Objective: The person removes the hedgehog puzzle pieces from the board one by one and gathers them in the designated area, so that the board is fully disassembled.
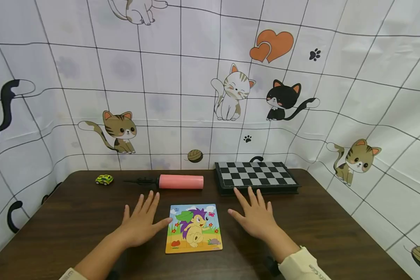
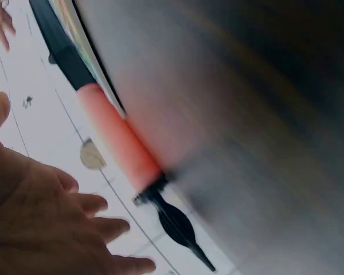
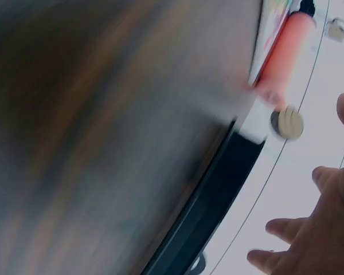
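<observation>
Holding nothing, L hand & R hand are spread w/ picture board btwn them, prob. so both reach it easily; pump lies beyond L hand, chessboard beyond R hand.

One left hand, one right hand, that's two! One hedgehog picture board, one checkered board, one pink pump, one toy car, and one desk!
</observation>
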Action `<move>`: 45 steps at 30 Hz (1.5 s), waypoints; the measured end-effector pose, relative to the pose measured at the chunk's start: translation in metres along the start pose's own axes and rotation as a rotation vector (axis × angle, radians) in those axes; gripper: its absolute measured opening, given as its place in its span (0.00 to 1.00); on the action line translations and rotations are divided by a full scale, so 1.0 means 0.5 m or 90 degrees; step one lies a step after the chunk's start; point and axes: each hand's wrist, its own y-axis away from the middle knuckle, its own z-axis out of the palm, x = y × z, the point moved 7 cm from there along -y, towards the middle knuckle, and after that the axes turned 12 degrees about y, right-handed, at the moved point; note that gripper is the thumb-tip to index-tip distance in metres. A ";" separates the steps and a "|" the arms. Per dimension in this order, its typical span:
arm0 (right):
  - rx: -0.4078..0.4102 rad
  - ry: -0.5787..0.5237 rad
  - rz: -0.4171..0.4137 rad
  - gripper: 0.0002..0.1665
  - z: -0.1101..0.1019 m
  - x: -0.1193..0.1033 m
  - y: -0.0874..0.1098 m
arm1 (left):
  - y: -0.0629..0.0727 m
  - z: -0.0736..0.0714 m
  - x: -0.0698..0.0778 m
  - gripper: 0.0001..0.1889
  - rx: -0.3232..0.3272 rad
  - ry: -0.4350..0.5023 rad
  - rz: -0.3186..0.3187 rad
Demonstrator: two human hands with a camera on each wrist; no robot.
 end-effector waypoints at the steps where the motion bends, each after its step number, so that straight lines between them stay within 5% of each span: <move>1: 0.003 -0.005 -0.016 0.43 0.003 -0.018 -0.007 | 0.000 0.008 0.007 0.53 -0.019 -0.001 0.011; 9: 0.000 0.005 -0.182 0.34 0.016 -0.185 -0.052 | 0.022 0.124 0.066 0.45 -0.245 -0.051 0.149; 14: -0.023 0.017 -0.222 0.25 0.027 -0.252 -0.079 | 0.023 0.183 0.064 0.45 -0.302 -0.063 0.265; 20: -0.098 -0.047 -0.207 0.20 0.050 -0.287 -0.103 | 0.028 0.182 0.094 0.43 -0.328 -0.089 0.286; 27: -0.126 -0.059 -0.202 0.22 0.058 -0.294 -0.116 | 0.009 0.193 0.077 0.49 -0.322 -0.083 0.277; 33: -0.153 -0.080 -0.187 0.22 0.053 -0.300 -0.129 | 0.036 0.151 0.128 0.46 -0.326 -0.124 0.240; 40: -0.168 -0.095 -0.170 0.15 0.059 -0.314 -0.140 | 0.003 0.180 0.072 0.54 -0.315 -0.084 0.279; 45: -0.176 -0.082 -0.171 0.16 0.064 -0.327 -0.143 | 0.015 0.162 0.084 0.53 -0.325 -0.088 0.259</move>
